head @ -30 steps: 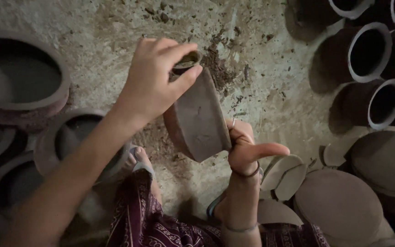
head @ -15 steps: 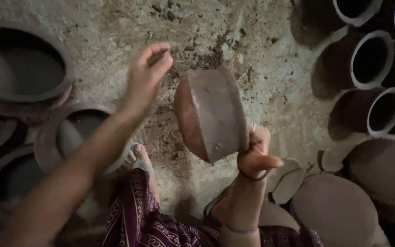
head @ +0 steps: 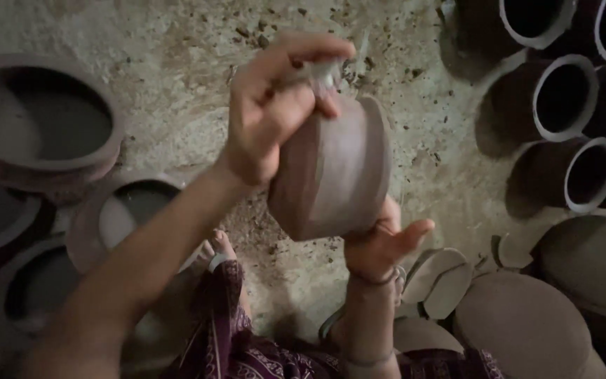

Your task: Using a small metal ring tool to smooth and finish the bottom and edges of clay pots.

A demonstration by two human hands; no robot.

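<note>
Our right hand (head: 380, 242) cups the clay pot (head: 334, 175) from below (fingers spread); our left hand (head: 278, 105) pinches a blurred tool (head: 327, 70) against it.

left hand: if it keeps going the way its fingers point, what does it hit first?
Probably the clay bowl: the left hand sits against its upper side, its fingers curling right and down over it. Motion blur hides exact contact.
</note>
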